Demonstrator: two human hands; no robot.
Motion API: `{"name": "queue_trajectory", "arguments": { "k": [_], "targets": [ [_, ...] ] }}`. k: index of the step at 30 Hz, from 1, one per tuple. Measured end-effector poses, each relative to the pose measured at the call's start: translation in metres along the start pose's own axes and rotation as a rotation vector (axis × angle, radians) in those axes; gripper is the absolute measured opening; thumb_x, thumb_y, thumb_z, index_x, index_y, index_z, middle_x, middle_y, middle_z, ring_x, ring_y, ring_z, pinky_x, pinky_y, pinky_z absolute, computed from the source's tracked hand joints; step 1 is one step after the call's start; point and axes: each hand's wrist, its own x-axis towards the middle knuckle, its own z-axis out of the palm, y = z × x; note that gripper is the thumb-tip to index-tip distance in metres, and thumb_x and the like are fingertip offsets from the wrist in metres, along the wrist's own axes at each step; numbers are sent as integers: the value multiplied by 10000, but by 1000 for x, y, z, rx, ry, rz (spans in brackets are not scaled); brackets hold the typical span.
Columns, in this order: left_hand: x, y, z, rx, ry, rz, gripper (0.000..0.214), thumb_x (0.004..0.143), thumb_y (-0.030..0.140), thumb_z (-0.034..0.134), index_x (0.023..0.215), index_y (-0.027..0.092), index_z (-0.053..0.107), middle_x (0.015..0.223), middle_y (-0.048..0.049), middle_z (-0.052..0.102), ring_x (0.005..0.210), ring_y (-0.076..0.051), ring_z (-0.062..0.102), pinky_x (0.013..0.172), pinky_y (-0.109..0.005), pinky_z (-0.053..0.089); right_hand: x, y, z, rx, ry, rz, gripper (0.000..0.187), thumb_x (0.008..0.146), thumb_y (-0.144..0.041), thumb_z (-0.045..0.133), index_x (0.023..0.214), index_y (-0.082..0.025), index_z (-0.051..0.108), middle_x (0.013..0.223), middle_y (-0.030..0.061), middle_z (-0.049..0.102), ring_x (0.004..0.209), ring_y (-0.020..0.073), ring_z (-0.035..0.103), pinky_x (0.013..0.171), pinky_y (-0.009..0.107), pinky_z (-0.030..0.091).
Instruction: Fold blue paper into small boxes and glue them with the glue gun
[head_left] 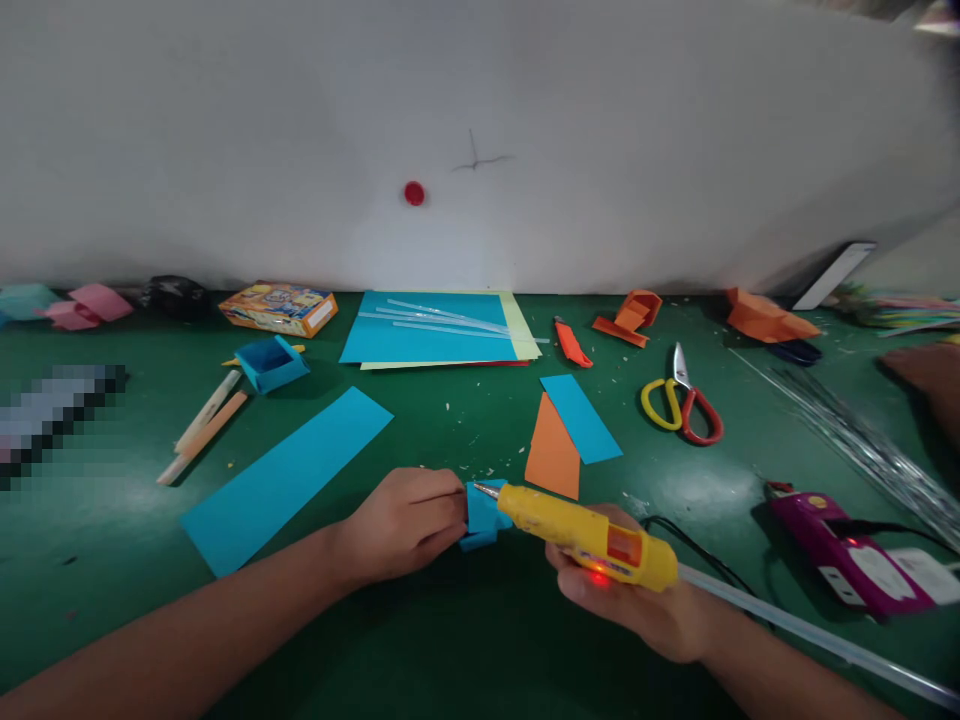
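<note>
My left hand [412, 522] is closed on a small folded blue paper piece [484, 512] near the front of the table. My right hand [637, 605] grips a yellow hot glue gun [585, 530] with a red light glowing on its side. A long clear glue stick [817, 632] sticks out of its back end. The gun's metal nozzle [487, 490] points left, over the blue piece; whether it touches the paper I cannot tell. Just beyond lie a blue paper strip [581, 418] and an orange paper piece [553, 450], overlapping.
A long blue strip [289, 480] lies left, near a folded blue box [271, 364]. Stacked paper sheets [435, 345] rest by the wall. Scissors [681, 395], a red cutter [573, 342], glue sticks [885, 440] and a purple power strip [847, 550] with cords are rightward.
</note>
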Motion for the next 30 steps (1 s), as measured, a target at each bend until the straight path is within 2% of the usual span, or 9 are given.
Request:
{"name": "queue_trajectory", "arguments": {
  "k": [6, 12, 15, 21, 25, 30],
  "targets": [
    [2, 0, 0, 7, 6, 18, 348, 1025, 222, 419, 719, 176, 579, 673, -7, 570, 577, -112, 520, 542, -278, 363, 8, -12, 1, -43, -52, -57, 278, 925, -480, 598, 802, -236, 544, 707, 0, 501, 606, 151, 475, 579, 291, 452],
    [1, -2, 1, -18, 28, 9, 370, 1024, 223, 434, 675, 179, 548, 652, -3, 554, 559, -112, 505, 525, -286, 342, 7, -12, 3, -83, -16, -17, 340, 920, -529, 590, 781, -222, 540, 726, 9, 525, 651, 157, 508, 591, 288, 471],
    [1, -1, 2, -26, 34, 1, 387, 1028, 230, 431, 661, 178, 543, 644, -1, 545, 557, -110, 493, 525, -285, 335, 7, -6, 4, -30, -8, 14, 310, 910, -523, 611, 854, -222, 560, 746, 5, 534, 636, 145, 510, 576, 276, 469],
    [2, 0, 0, -68, -8, -88, 363, 1026, 223, 437, 711, 170, 610, 706, -12, 564, 603, -103, 520, 559, -227, 416, 10, -6, 3, -10, -98, 22, 361, 914, -539, 598, 769, -217, 525, 685, -16, 465, 591, 126, 443, 529, 254, 416],
    [1, -1, -1, -101, 0, -92, 356, 1031, 238, 435, 743, 165, 630, 735, -26, 588, 633, -107, 547, 592, -210, 458, 8, -6, 0, -20, -90, 58, 331, 925, -530, 595, 831, -217, 550, 705, -19, 493, 606, 126, 475, 579, 263, 448],
    [2, -1, -2, -127, -21, -110, 365, 1036, 248, 432, 744, 159, 632, 753, -34, 599, 656, -110, 561, 618, -203, 480, 7, -5, -1, 12, -127, 86, 361, 917, -556, 601, 845, -206, 553, 698, -27, 485, 577, 110, 459, 559, 257, 427]
  ]
}}
